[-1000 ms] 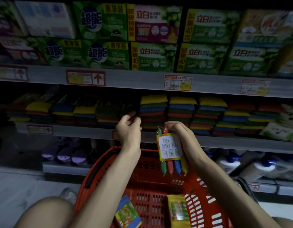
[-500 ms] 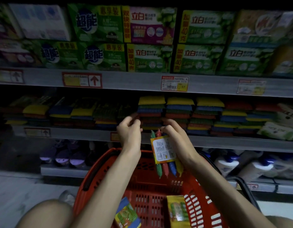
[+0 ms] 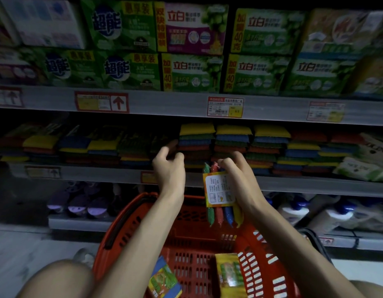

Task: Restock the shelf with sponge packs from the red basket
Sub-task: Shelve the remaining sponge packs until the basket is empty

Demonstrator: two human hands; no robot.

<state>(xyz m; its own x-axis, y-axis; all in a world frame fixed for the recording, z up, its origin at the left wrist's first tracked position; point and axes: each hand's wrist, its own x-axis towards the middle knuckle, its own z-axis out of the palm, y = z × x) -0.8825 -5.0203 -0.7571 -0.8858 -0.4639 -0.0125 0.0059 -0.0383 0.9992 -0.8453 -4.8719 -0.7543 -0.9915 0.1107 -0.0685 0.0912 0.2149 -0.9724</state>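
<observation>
My right hand (image 3: 237, 175) grips a sponge pack (image 3: 219, 196) by its top, so the green, red, blue and yellow sponges hang upright with the white label facing me, above the red basket (image 3: 130, 229). My left hand (image 3: 169, 168) is raised at the middle shelf (image 3: 96, 174) edge, fingers apart and holding nothing, close to the stacked sponge packs (image 3: 196, 145). Two more sponge packs lie in the basket, one at the left (image 3: 163, 278) and one at the right (image 3: 228, 274).
Boxes of detergent (image 3: 192, 50) fill the top shelf. Price tags (image 3: 225, 106) hang on the shelf edges. White bottles with blue caps (image 3: 311, 211) and purple items (image 3: 78, 203) stand on the bottom shelf. My knees frame the basket on a pale floor.
The view has drifted a little. Both hands stay near the shelf edge, the left hand's fingers spreading slightly; the right hand keeps holding the pack.
</observation>
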